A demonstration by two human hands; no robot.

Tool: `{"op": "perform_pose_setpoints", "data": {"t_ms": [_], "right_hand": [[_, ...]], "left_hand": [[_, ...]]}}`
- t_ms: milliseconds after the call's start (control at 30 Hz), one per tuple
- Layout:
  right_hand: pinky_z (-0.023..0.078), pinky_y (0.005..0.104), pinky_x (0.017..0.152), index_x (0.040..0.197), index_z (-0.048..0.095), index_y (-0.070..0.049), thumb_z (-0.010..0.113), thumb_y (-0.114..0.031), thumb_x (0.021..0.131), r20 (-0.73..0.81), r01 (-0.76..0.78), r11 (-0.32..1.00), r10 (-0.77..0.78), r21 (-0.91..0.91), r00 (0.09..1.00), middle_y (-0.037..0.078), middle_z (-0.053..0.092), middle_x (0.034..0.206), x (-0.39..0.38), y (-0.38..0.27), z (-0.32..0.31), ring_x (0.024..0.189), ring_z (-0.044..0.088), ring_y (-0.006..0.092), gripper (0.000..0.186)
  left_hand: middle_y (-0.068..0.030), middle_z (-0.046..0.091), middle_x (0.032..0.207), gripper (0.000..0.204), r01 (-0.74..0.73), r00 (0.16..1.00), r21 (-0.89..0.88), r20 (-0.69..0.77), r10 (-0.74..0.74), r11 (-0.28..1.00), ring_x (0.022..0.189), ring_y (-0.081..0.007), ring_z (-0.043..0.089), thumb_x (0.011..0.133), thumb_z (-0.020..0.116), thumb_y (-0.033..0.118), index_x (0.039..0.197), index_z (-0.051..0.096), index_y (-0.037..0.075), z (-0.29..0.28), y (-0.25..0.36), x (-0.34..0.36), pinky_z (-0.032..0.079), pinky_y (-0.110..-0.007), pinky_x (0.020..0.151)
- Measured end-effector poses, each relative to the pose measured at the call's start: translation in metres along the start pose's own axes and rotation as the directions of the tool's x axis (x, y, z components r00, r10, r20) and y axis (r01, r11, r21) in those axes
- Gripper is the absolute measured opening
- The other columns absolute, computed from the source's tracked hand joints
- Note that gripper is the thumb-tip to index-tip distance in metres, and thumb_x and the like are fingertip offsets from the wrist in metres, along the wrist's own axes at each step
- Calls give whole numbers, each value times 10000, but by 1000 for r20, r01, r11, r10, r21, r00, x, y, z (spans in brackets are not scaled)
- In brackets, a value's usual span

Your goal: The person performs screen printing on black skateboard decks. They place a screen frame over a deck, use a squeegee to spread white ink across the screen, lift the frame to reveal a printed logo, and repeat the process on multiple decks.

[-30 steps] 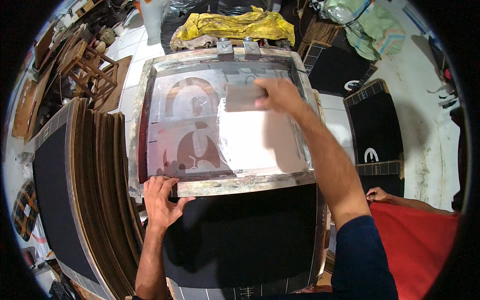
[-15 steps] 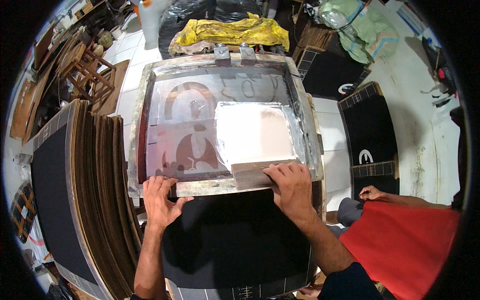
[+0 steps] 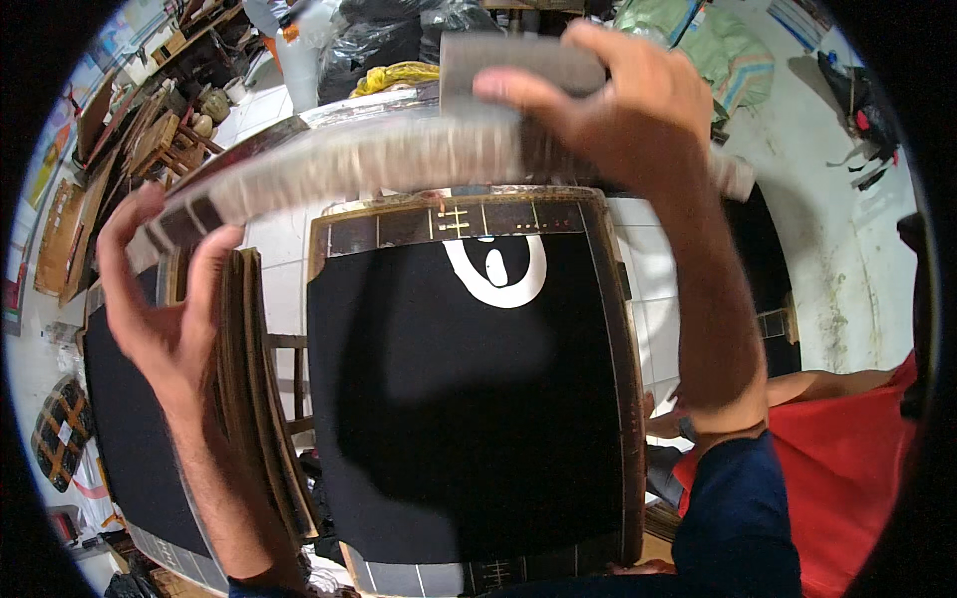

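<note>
A wooden screen-printing frame is tilted up, its near edge raised and blurred by motion. My left hand grips its left corner between thumb and fingers. My right hand is wrapped round a flat, grey-brown squeegee, above the right part of that edge; whether it also grips the frame I cannot tell. Below lies a board covered with black fabric. A white rounded print shows near its far end. The frame's mesh is mostly hidden from this angle.
To the left stands a stack of fabric-covered boards. A person in red is close on the right. Beyond the frame lie a yellow cloth and a green sack. Wooden stools stand at the far left.
The frame's near edge has swung up and away off the black fabric, uncovering the white print. Both hands rose with it, the right one still on the squeegee.
</note>
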State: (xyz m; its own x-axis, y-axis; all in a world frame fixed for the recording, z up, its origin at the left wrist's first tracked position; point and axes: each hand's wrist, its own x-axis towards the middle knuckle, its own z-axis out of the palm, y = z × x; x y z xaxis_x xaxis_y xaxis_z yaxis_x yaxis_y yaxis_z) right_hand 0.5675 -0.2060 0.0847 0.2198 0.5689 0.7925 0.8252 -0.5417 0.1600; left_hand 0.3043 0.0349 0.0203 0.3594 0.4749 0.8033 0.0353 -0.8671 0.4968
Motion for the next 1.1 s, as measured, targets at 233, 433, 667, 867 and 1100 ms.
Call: {"op": "perform_pose_setpoints", "data": {"t_ms": [233,433,667,867,1100], "right_hand": [[582,497,818,1007,808,-67,711,-815,774,176,-233,972,231,-10,957,205,784,935,99,25,-33,887,765,375,789],[581,511,936,1262,781,-158,613,-942,729,228,-239,965,259,-113,939,195,784,1144,110,47,-38,1076,747,392,963],[569,492,910,1184,804,-159,621,-905,774,313,-282,956,291,-75,904,175,792,1100,126,14,-37,1034,749,371,870],[553,500,971,1263,766,-87,653,-870,792,218,-324,938,345,-125,913,222,771,1165,124,32,-20,1122,729,386,920],[528,484,1032,1346,714,-32,676,-862,780,322,-363,926,377,-106,868,227,737,1277,123,34,-18,1195,702,378,1006]], "left_hand": [[-156,782,1213,304,309,914,262,182,-361,914,1162,-233,725,1105,601,215,1284,759,27,-162,-81,-98,534,-388,1038],[-245,441,1639,468,201,669,885,190,-719,420,1522,-459,394,1115,498,254,1524,561,33,-390,-89,-307,346,-518,1233],[-260,412,1649,490,248,705,811,224,-673,529,1525,-454,389,956,762,240,1420,687,102,-485,-71,-376,335,-510,1245],[-281,614,1445,780,134,549,731,507,-664,669,1330,-517,585,922,772,283,1598,434,90,-477,-54,-290,548,-515,1055],[-297,549,1505,803,-225,538,774,605,-586,592,1301,-497,622,858,609,12,1624,410,147,-469,-4,-205,610,-516,957]]}}
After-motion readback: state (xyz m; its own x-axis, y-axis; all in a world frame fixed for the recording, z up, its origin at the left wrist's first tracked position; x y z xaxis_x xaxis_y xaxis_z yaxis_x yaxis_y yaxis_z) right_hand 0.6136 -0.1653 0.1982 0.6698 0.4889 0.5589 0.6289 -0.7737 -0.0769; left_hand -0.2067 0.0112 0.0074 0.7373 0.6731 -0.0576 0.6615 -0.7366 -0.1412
